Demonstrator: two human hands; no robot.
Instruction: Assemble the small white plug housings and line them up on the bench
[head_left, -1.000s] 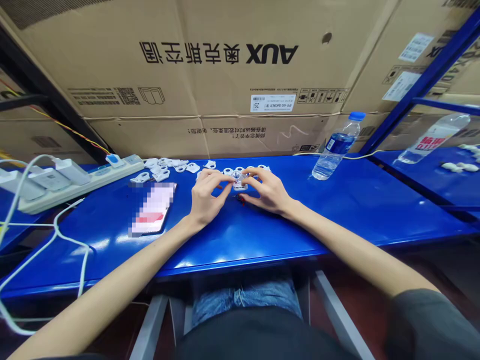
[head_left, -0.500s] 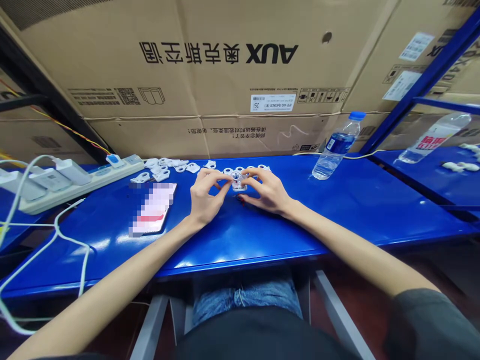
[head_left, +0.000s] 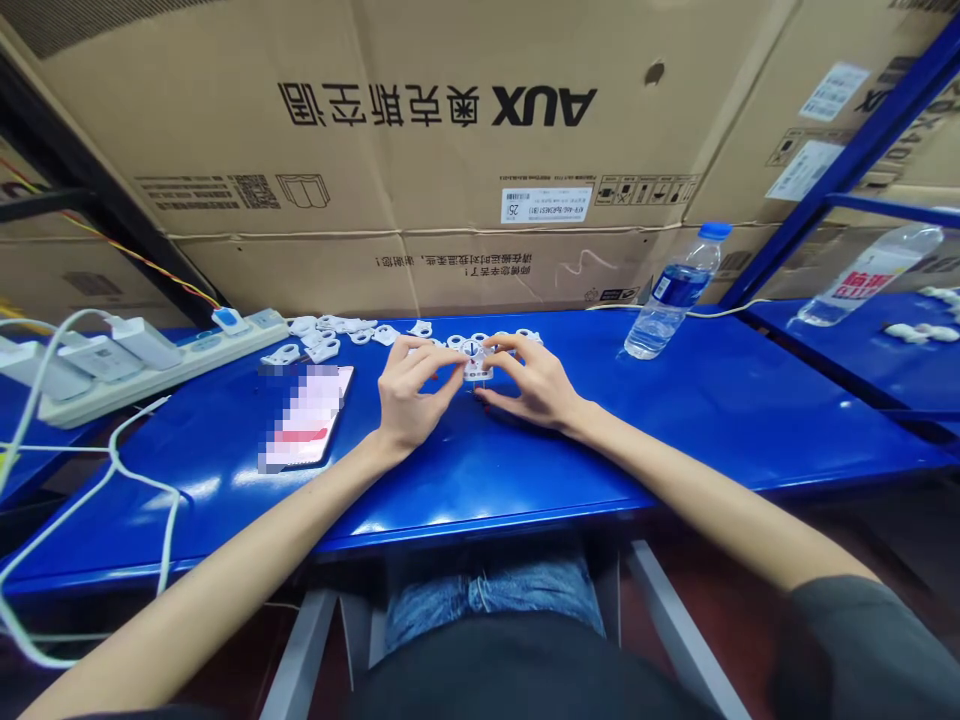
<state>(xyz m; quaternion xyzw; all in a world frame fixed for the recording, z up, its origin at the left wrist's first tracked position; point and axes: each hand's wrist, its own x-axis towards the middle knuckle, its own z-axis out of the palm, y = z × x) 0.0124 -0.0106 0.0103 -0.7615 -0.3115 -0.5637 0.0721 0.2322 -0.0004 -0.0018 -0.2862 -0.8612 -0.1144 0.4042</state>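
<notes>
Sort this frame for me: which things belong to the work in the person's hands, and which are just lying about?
Part of the work:
left hand
right hand
white plastic part, held between them
loose white plastic parts

Lying about:
pixelated phone
power strip
water bottle
AUX carton

A small white plastic clip point(head_left: 477, 364), seemingly upright

**Room along the near edge, clutter to the far left**

Right of the right hand point(head_left: 536, 385), a hand can pass along the blue metal bench point(head_left: 600, 440), nearer than the water bottle point(head_left: 670, 295). Left of the left hand point(head_left: 412, 390), a phone point(head_left: 307, 415) and power strip point(head_left: 161, 365) stand in the way. White plastic parts point(head_left: 326, 335) crowd the far edge, against cardboard cartons point(head_left: 450, 150).
</notes>
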